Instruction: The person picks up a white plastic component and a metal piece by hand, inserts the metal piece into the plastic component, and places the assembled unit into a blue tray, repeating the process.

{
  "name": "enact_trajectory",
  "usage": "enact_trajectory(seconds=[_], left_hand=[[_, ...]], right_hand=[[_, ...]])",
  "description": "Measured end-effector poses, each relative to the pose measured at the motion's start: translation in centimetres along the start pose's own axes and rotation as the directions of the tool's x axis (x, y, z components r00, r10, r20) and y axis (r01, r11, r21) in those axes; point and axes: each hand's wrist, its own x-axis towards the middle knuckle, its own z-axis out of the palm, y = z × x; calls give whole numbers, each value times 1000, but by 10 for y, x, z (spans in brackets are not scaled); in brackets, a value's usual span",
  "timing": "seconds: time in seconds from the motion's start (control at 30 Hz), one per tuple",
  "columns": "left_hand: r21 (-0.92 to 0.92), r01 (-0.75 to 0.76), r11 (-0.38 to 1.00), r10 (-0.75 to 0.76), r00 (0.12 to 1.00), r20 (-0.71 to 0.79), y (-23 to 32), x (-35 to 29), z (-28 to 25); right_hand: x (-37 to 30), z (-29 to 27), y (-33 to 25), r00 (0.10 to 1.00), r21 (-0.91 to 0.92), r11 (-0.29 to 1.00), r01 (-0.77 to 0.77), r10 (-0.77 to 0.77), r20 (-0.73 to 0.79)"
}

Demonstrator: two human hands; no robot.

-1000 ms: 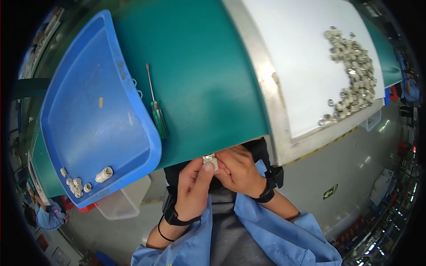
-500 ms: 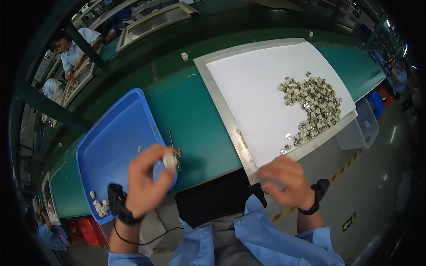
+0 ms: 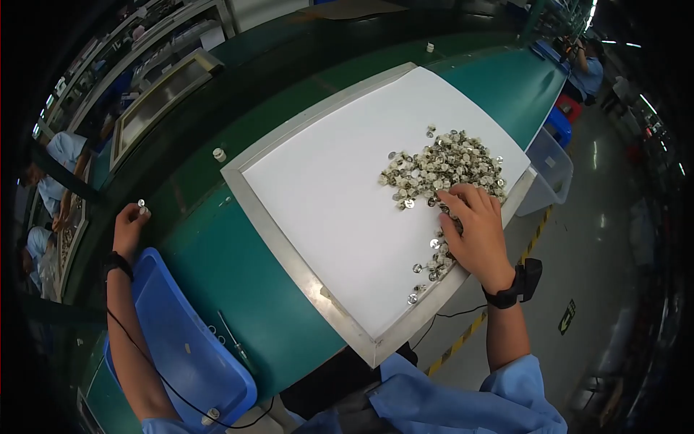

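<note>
My left hand (image 3: 129, 230) reaches out at the far left, above the far end of the blue tray (image 3: 168, 327). Pinched at its fingertips is a small white part with a shiny metal disc (image 3: 142, 207). My right hand (image 3: 478, 235) rests over the near side of a pile of small cream-and-metal parts (image 3: 452, 163). Its fingers are bent and its thumb stands apart from the index finger; anything under the fingers is hidden. The pile lies on a white sheet (image 3: 311, 195) inside a metal-edged frame (image 3: 289, 262).
A thin screwdriver-like tool (image 3: 235, 340) lies between tray and frame. One white round part (image 3: 219, 154) stands beyond the tray, another (image 3: 430, 48) beyond the frame. A clear bin (image 3: 551, 173) is at right. Co-workers sit at far left and far right.
My left hand has moved from over the tray's near end to far left, still with a small white part. My right hand has gone from the frame's near edge onto the pile. The view has shifted.
</note>
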Motion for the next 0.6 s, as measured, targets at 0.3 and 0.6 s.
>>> enact_trajectory(seconds=[0.3,0.6], left_hand=[[77,52,996,-48,997,-52,45,-23,-11],[212,-54,976,88,984,-154,108,-177,-103]], right_hand=[[11,5,-11,999,135,990,34,-35,9],[20,23,26,980,71,995,71,-83,178]])
